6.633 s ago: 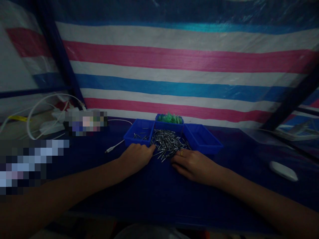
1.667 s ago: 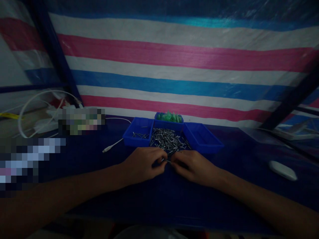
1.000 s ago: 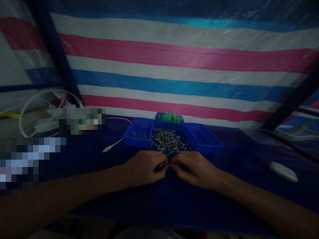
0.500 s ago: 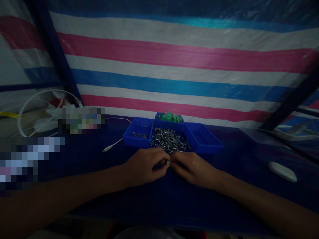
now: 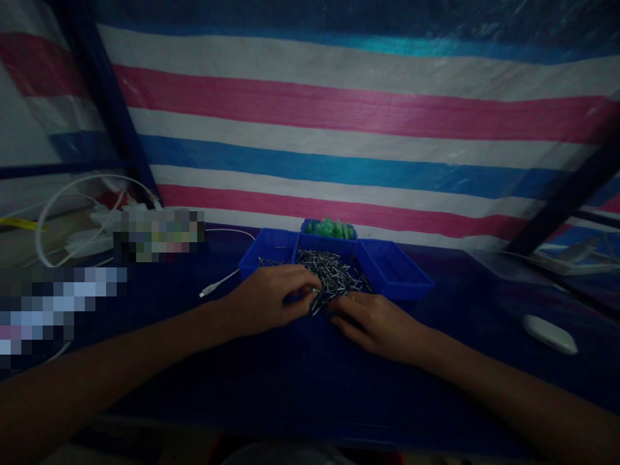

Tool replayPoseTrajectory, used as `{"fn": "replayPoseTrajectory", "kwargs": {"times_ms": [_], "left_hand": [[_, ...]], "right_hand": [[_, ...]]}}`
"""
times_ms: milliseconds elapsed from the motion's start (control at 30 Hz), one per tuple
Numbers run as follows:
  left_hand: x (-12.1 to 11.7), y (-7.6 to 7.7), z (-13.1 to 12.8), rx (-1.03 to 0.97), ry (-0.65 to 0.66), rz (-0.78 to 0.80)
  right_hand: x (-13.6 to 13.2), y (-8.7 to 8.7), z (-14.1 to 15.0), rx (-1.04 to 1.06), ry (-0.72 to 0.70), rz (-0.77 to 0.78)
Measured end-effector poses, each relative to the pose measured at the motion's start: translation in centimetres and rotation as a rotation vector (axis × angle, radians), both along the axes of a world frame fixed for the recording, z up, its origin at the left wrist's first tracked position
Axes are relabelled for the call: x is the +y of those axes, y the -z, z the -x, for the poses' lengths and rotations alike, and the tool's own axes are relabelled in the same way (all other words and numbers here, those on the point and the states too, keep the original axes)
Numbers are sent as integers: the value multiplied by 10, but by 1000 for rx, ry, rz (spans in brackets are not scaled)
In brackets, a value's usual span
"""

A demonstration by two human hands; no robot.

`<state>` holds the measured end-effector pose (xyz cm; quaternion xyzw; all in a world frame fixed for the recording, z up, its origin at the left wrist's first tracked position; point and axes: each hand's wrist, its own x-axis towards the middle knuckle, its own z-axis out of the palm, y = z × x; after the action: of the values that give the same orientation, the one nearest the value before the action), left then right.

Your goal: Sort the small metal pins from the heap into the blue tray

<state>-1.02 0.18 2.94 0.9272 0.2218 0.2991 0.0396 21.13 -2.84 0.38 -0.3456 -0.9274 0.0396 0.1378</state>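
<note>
curving at the near left edge of the pile of metal pins (image 5: 333, 270), the left hand (image 5: 276, 296) has thumb and forefinger close together, but whether they pinch a pin i cannot tell. the right hand (image 5: 375, 320) lies low at the near right edge, its grip unclear too. the pile sits between the left tray (image 5: 271, 244) and right tray (image 5: 396, 268).

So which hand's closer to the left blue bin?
Left. The left hand is in front of the left blue bin; the right hand is farther right, by the metal pins.
</note>
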Motion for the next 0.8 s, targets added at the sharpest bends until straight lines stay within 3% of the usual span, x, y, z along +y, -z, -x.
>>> {"fn": "replayPoseTrajectory", "kwargs": {"times_ms": [200,367,500,600,700,800], "left_hand": [[40,-22,28,137,-350,-90],[59,-16,42,359,-530,-125],[60,-13,41,353,-595,-177],[49,-13,34,332,-558,-269],[32,-10,23,406,-374,-319],[17,-1,13,504,-271,-328]], "right_hand": [[-1,-1,0,-59,-35,-35],[-2,-3,-1,-73,-55,-51],[-2,-4,-3,-88,-62,-67],[-2,-4,-3,-91,-66,-71],[-2,-4,-3,-111,-66,-72],[-2,-5,-3,-128,-67,-68]]}}
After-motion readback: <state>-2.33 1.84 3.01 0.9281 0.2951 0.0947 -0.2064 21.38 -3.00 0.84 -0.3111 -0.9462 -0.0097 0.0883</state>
